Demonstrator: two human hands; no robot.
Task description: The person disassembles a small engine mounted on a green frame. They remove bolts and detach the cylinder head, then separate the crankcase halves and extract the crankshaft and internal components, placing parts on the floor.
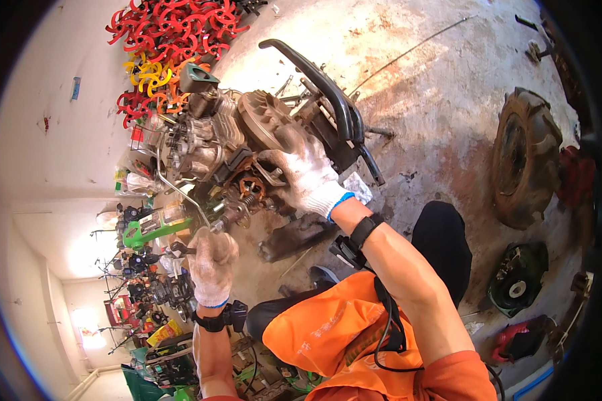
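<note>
A greasy small engine (pixel 204 144) stands on the floor ahead of me, with a finned flywheel (pixel 264 113) on its right side. My right hand (pixel 304 170), in a soiled white glove, grips a metal bracket (pixel 269 175) just below the flywheel. Lower left, my left hand (pixel 213 266), gloved too, is closed beside a metal shaft with a spring (pixel 237 208). A dark end pokes out left of that fist; the rest of what it holds is hidden. A bent metal rod (pixel 174 184) runs along the engine's left side.
Black curved handlebars (pixel 321 83) rise beyond the flywheel. Red curved blades (pixel 180 30) are heaped at the far left wall. A treaded tyre (pixel 525 157) and a dark green round housing (pixel 517 279) lie on the right. Several machines (pixel 157 287) line the left side.
</note>
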